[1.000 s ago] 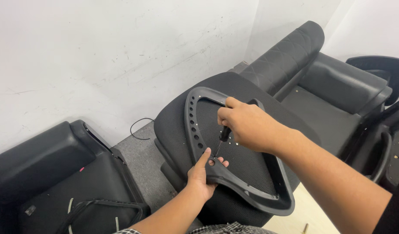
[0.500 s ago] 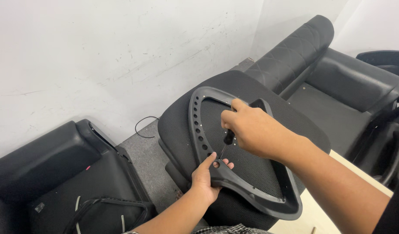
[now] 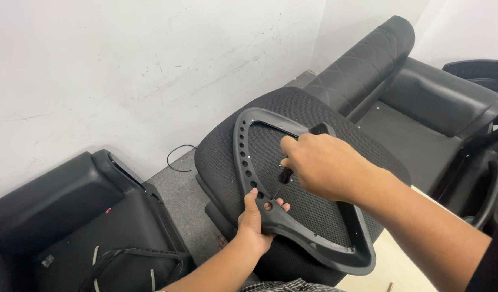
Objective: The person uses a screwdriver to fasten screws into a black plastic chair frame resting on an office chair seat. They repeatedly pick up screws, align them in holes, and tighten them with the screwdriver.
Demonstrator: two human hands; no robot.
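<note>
Gripping the lower rim of a black mesh chair-back frame (image 3: 308,238), left hand (image 3: 255,224) closed with thumb up beside a rim hole. Pinching a small black-handled screwdriver (image 3: 284,177) in closed fingers, right hand (image 3: 327,167) at two o'clock from the left. Resting across a black seat cushion (image 3: 222,157), grey floor (image 3: 178,189) at nine o'clock.

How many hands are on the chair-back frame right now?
2. The left hand grips the lower left rim of the black chair-back frame; the right hand holds a screwdriver over the mesh inside it. None seem hidden.
</note>
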